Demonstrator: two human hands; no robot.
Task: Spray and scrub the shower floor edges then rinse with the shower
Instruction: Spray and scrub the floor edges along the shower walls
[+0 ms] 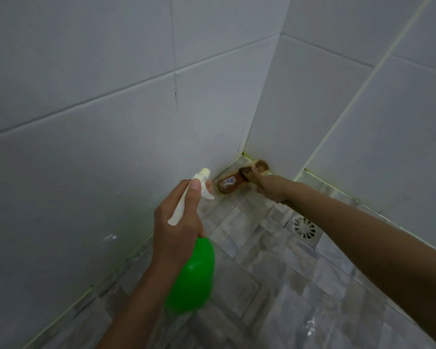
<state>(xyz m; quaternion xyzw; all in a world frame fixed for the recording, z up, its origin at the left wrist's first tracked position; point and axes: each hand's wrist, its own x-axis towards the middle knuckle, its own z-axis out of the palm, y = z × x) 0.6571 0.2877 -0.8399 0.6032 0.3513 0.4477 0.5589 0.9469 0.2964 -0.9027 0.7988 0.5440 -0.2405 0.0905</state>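
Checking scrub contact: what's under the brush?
Yellow bristles show under the brush, over the floor tile by the wall corner. Brush body and right hand hide the grout beneath.

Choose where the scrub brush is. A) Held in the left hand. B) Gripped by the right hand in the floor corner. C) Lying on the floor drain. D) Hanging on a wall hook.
B: the right hand grips the brown brush in the corner; the left hand holds the green spray bottle.

Green spray bottle (191, 275) w/ white trigger head tilted nozzle-forward; brown brush (233, 183) bristles-down at floor edge (121, 261).
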